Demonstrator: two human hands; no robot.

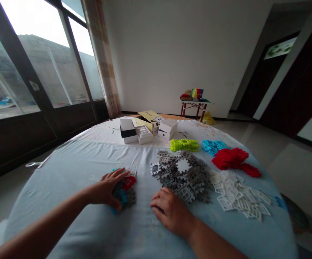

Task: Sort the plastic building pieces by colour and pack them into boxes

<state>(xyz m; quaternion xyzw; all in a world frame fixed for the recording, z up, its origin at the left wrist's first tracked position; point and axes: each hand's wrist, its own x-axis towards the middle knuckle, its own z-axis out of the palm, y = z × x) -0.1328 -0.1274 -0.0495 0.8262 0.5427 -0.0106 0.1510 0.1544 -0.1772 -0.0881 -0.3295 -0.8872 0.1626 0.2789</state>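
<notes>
Head view: got the left hand (105, 189) spread wide over a small mixed pile of notched pieces (129, 183), right hand (172, 211) loosely curled beside the grey pile (174, 178), can't tell if gripping anything. Probably light, stiff plastic, bit slick; best pinched by the edges. Sitting on a round cloth-covered table (72, 183), near big windows (48, 54).

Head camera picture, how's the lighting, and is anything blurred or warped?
In the head view, bright daylight whites out the upper window, while the far-right door sinks into near black; also in the head view, wide-angle stretch makes the window frame and door lean outward at the top, and the near tablecloth looks soft.
</notes>
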